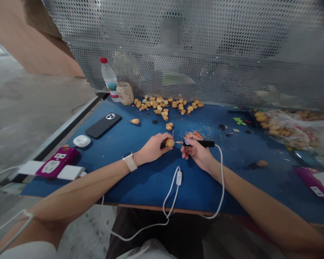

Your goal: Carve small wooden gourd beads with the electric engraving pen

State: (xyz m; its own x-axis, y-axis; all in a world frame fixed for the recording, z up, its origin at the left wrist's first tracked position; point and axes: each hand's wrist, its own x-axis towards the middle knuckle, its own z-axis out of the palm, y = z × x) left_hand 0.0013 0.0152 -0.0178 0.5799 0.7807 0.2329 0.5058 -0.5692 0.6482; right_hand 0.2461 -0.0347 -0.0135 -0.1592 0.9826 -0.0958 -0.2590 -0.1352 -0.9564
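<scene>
Left hand [150, 148] pinches small gourd [169, 143]; right hand [201, 155] grips black tool [206, 143], tip near left fingertips; advise firm bracing, light pressure

Matt blue tabletop [148, 180], perforated metal panel [205, 79]

1 head-worn view, facing forward-down

Both hands [178, 148] work above the blue table [140, 187], a black pen-like tool [202, 143] touching a small gourd [169, 143].
</scene>
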